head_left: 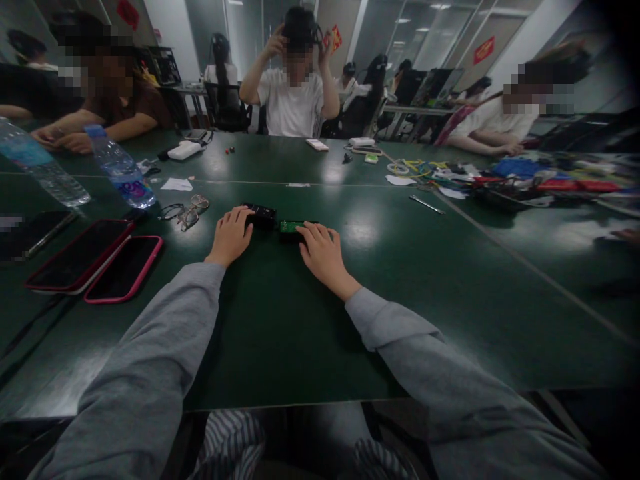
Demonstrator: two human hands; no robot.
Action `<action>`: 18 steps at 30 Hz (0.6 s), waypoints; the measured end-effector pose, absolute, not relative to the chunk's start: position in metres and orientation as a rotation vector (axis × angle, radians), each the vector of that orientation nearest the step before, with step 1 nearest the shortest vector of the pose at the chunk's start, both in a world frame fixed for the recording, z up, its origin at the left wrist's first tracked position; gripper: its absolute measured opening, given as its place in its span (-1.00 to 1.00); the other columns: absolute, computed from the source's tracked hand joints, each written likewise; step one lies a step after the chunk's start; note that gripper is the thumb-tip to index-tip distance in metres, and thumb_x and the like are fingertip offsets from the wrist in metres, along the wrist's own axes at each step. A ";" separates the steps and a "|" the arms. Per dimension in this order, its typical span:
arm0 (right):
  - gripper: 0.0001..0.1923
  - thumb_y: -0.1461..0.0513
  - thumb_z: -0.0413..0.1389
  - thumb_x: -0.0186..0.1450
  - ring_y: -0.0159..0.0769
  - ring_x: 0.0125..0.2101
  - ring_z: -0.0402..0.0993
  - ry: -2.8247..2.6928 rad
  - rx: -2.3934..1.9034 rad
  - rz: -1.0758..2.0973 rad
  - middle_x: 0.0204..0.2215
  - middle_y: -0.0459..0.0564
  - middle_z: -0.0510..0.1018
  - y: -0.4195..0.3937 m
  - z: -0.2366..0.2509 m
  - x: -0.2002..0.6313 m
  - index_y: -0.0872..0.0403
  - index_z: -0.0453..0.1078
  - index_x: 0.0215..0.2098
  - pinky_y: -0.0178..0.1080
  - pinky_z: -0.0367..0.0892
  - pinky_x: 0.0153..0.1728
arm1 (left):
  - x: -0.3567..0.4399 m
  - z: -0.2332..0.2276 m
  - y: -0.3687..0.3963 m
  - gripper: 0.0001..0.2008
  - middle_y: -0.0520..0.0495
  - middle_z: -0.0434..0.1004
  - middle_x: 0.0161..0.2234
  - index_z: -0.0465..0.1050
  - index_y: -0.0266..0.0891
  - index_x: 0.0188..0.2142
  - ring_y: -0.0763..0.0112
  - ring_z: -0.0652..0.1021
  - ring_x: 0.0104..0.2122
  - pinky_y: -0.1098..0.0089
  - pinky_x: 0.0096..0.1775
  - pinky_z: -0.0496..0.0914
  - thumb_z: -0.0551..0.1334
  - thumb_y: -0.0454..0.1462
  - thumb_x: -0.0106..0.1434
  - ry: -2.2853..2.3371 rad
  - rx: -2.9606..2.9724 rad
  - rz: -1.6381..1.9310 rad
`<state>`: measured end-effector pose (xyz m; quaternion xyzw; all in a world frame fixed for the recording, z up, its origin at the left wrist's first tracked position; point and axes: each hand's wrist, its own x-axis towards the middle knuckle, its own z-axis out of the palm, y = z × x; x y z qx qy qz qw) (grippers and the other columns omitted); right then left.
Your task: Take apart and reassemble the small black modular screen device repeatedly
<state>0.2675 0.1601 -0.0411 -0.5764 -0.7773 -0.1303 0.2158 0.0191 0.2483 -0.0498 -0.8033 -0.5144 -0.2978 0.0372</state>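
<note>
On the dark green table (300, 333) my left hand (230, 235) rests palm down, its fingertips touching a small black box-shaped part (261, 215). My right hand (323, 250) lies beside it, its fingers laid on a small green circuit board (290, 227) set in a black casing. The two parts sit side by side, almost touching. Both my arms wear grey sleeves. Whether either hand truly grips its part is hard to tell; the fingers lie on top.
Two phones in pink-red cases (100, 260) and folded glasses (185, 212) lie at the left, with two water bottles (123, 170) behind them. A metal tool (427, 204) and a heap of coloured cables and parts (500, 177) sit at the right. Several people sit around the table's far side.
</note>
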 end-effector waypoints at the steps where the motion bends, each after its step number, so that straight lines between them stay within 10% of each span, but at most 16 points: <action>1: -0.56 0.29 -0.08 0.45 0.01 0.24 0.21 -2.114 -1.642 -0.364 0.28 0.15 0.34 0.163 -0.043 0.272 0.06 0.27 0.27 0.13 0.11 0.21 | 0.019 -0.050 0.249 -0.64 -0.20 0.33 0.23 0.30 -0.13 0.16 0.02 0.40 0.17 -0.01 0.13 0.34 0.09 -0.23 0.39 -1.596 -2.453 -0.932; 10: -0.44 0.24 -0.04 0.40 0.19 0.27 0.11 -2.033 -1.683 -0.239 0.30 0.23 0.22 0.180 -0.057 0.293 0.11 0.13 0.36 0.22 0.29 0.12 | 0.007 -0.064 0.272 -0.81 -0.20 0.38 0.17 0.46 -0.17 -0.20 0.05 0.40 0.18 -0.03 0.21 0.31 0.14 -0.15 0.36 -1.528 -2.543 -1.186; 18: -0.41 0.25 -0.04 0.39 0.20 0.29 0.08 -2.018 -1.689 -0.252 0.33 0.24 0.18 0.179 -0.061 0.290 0.10 0.09 0.37 0.31 0.13 0.21 | 0.010 -0.061 0.268 -0.54 -0.23 0.23 0.30 0.27 -0.13 0.24 0.08 0.33 0.28 -0.01 0.25 0.28 0.13 -0.14 0.38 -1.492 -2.494 -1.307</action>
